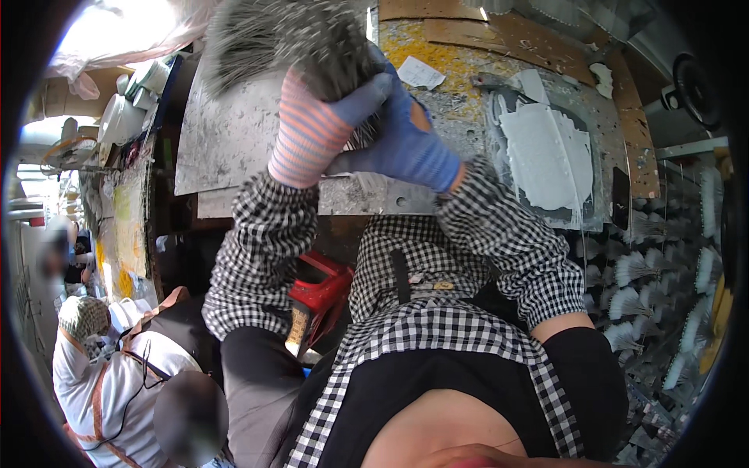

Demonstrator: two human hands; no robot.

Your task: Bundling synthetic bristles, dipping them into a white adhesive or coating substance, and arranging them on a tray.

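Note:
A thick bundle of long grey bristles [257, 47], smeared by motion, rises above the near edge of the metal-topped bench [226, 148]. My left hand [308, 129], in a pink-and-white striped knit glove with a bluish thumb, is wrapped round its lower part. Opposite it, my right hand [406, 144] grips the same bundle in a blue knit glove. A hole in that glove bares a patch of skin. The lower ends of the bristles are mostly hidden between the two palms. Black-and-white checked sleeves cover both my forearms.
White paste [546, 152] is spread on a board at the bench's right, beside a dark flat object [620, 196]. A paper slip [421, 72] lies behind my hands. White bristle tufts [640, 269] hang at right. A red stool [320, 288] stands below; a co-worker [133, 382] is at lower left.

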